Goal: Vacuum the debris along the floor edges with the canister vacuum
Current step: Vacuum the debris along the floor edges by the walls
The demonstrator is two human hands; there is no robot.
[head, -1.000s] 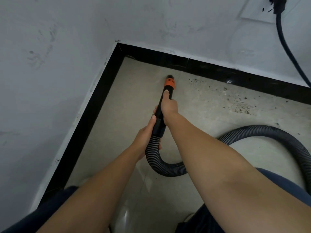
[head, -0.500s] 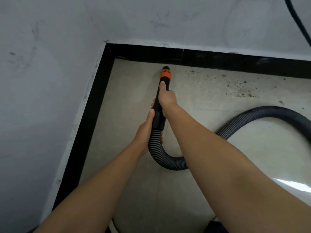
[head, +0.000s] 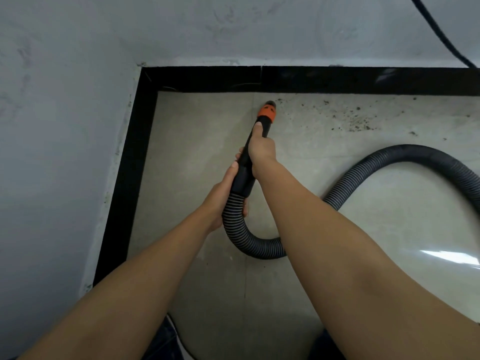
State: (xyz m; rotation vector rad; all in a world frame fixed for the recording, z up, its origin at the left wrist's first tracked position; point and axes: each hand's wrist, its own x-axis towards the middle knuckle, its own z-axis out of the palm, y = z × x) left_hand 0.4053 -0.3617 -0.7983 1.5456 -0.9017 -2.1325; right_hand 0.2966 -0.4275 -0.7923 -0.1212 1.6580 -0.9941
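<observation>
The vacuum's black nozzle tube with an orange tip (head: 267, 112) points at the floor just short of the black baseboard (head: 311, 80) along the far wall. My right hand (head: 261, 149) grips the tube near the orange collar, forefinger stretched along it. My left hand (head: 223, 193) holds the tube's lower end where the ribbed grey hose (head: 389, 162) joins. Dark debris specks (head: 358, 118) lie scattered on the beige tile to the right of the tip, close to the baseboard.
The hose loops under my right forearm and arcs off to the right edge. A black cable (head: 441, 32) hangs down the grey wall at top right. A second black baseboard (head: 124, 178) runs down the left wall, meeting the far one in the corner.
The orange tip has slid right along the far baseboard, toward the debris patch. My view has shifted closer to the wall; both hands keep the same grip.
</observation>
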